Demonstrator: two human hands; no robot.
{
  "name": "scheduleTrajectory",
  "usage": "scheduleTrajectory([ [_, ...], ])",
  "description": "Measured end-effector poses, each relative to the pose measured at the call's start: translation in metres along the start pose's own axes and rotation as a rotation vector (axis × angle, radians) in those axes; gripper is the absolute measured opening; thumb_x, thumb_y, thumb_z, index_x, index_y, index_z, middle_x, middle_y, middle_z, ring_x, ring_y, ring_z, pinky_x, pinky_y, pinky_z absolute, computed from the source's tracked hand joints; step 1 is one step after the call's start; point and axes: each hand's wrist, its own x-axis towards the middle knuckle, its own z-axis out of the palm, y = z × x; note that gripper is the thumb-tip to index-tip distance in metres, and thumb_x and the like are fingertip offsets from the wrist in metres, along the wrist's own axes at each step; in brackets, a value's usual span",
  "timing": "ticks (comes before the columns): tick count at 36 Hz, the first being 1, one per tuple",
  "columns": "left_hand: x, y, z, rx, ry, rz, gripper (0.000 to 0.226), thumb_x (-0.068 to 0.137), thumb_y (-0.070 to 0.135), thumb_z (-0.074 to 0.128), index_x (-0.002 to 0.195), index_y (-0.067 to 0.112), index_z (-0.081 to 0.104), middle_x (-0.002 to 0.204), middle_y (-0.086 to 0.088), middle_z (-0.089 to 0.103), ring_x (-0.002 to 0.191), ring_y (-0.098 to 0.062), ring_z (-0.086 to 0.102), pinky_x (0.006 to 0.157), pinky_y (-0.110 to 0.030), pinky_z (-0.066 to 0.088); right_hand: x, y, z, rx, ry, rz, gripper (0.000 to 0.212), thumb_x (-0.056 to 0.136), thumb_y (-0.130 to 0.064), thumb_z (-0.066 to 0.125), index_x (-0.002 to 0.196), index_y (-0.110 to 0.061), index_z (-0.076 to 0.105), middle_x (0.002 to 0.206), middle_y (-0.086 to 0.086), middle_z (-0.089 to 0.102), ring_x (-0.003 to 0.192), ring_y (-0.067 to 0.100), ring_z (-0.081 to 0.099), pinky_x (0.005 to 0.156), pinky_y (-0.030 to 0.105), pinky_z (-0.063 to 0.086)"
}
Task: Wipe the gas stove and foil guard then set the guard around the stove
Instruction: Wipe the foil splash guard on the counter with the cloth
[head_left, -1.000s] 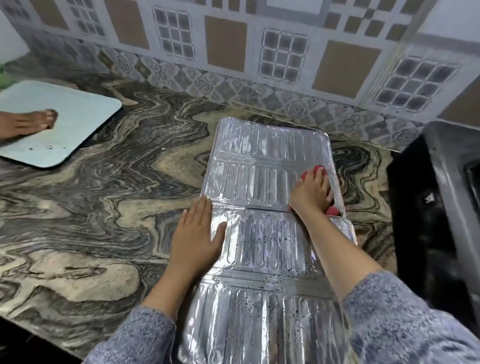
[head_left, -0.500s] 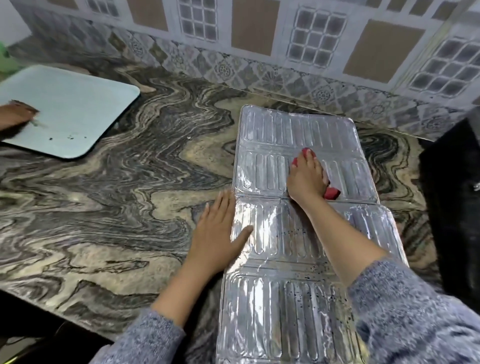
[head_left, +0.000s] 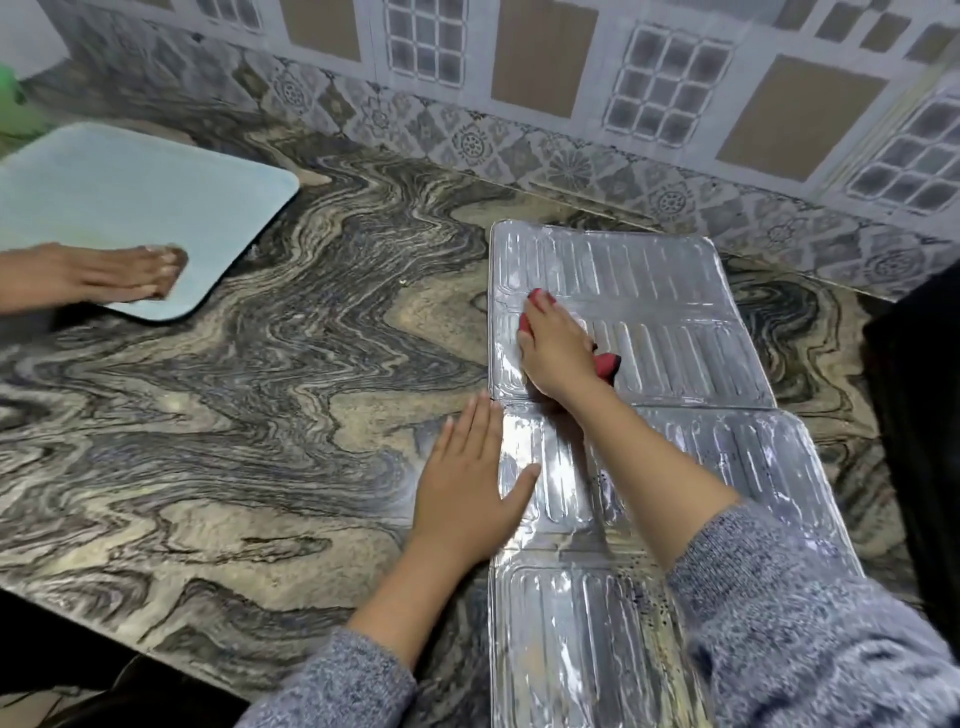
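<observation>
The foil guard lies flat on the surface. My right hand presses a red cloth onto its far panel, fingers stretched. My left hand rests open-palmed on its left edge.

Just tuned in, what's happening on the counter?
A person is wiping the foil guard, which lies flat on the counter. The right hand presses a red cloth onto its far panel; the left hand lies flat at its left edge, thumb on the foil. Near panels show dark specks. At left, another person's hand rests on a pale tray.
</observation>
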Motion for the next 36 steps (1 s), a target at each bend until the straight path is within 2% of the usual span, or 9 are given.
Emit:
scheduleTrajectory([
  [4,0.0,0.001,0.0,0.017,0.001,-0.004,0.079,0.085,0.06,0.007,0.148,0.015,-0.01,0.151,0.004,-0.023,0.138,-0.005,-0.022,0.108,-0.024,-0.023,0.001,0.007,-0.003,0.055,-0.088,-0.295,0.049,0.096,-0.021,0.045,0.143,-0.015,0.033,0.155,0.003,0.022,0.143,0.02,0.021,0.116,0.034,0.016],
  [9,0.0,0.003,-0.001,0.004,-0.003,-0.033,0.078,0.087,0.06,0.011,0.148,0.016,-0.011,0.151,0.004,-0.024,0.136,-0.003,-0.024,0.106,-0.023,-0.025,-0.004,0.025,-0.019,0.111,-0.256,-0.585,0.045,0.093,-0.012,0.052,0.138,-0.013,0.044,0.151,0.003,0.032,0.14,0.016,0.027,0.115,0.027,0.018],
  [12,-0.001,0.004,0.0,-0.007,0.003,-0.044,0.076,0.09,0.059,0.014,0.148,0.016,-0.01,0.15,0.006,-0.024,0.135,-0.002,-0.024,0.107,-0.023,-0.024,-0.007,0.034,-0.031,0.1,-0.335,-0.677,0.041,0.093,-0.009,0.052,0.134,-0.013,0.049,0.148,0.003,0.037,0.139,0.015,0.029,0.115,0.029,0.021],
  [16,-0.001,0.004,0.0,-0.01,0.006,-0.051,0.076,0.092,0.059,0.017,0.148,0.017,-0.011,0.149,0.007,-0.025,0.137,-0.003,-0.023,0.108,-0.023,-0.023,-0.013,0.05,-0.045,0.052,-0.392,-0.694,0.039,0.094,-0.013,0.049,0.133,-0.021,0.051,0.148,-0.006,0.037,0.139,0.008,0.026,0.115,0.023,0.018],
  [19,-0.001,0.005,0.0,-0.017,0.002,-0.061,0.076,0.091,0.059,0.016,0.148,0.017,-0.011,0.154,0.005,-0.022,0.14,-0.005,-0.022,0.113,-0.027,-0.018,-0.018,0.068,-0.052,0.074,-0.379,-0.648,0.038,0.094,-0.015,0.05,0.132,-0.022,0.051,0.146,-0.01,0.036,0.139,0.008,0.027,0.115,0.027,0.02],
  [24,-0.003,0.005,0.001,-0.007,-0.008,-0.064,0.076,0.091,0.06,0.013,0.147,0.018,-0.013,0.154,0.005,-0.024,0.141,-0.008,-0.024,0.113,-0.028,-0.016,-0.031,0.118,-0.065,0.174,-0.256,-0.431,0.041,0.091,-0.005,0.053,0.13,-0.014,0.052,0.144,-0.006,0.035,0.138,0.014,0.031,0.115,0.029,0.022],
  [28,-0.002,0.005,0.002,-0.008,-0.009,-0.059,0.075,0.091,0.061,0.012,0.147,0.018,-0.013,0.154,0.005,-0.024,0.14,-0.007,-0.024,0.114,-0.029,-0.014,-0.051,0.16,-0.073,0.18,-0.043,-0.151,0.042,0.09,0.001,0.052,0.131,-0.006,0.05,0.145,0.001,0.034,0.136,0.013,0.027,0.106,0.007,0.013],
  [32,-0.002,0.003,0.004,-0.01,-0.006,-0.061,0.075,0.091,0.061,0.014,0.148,0.019,-0.011,0.154,0.006,-0.022,0.14,-0.006,-0.023,0.115,-0.029,-0.013,-0.057,0.188,-0.071,0.196,0.192,0.044,0.039,0.086,0.005,0.055,0.125,0.0,0.055,0.14,0.015,0.045,0.131,0.027,0.043,0.11,0.022,0.022],
  [36,-0.001,0.002,0.005,0.002,-0.002,-0.056,0.076,0.091,0.061,0.015,0.148,0.019,-0.01,0.155,0.006,-0.021,0.141,-0.006,-0.022,0.116,-0.029,-0.012,-0.055,0.194,-0.07,0.312,0.358,0.248,0.038,0.089,0.005,0.049,0.126,-0.001,0.055,0.139,0.015,0.048,0.128,0.026,0.045,0.106,0.014,0.022],
])
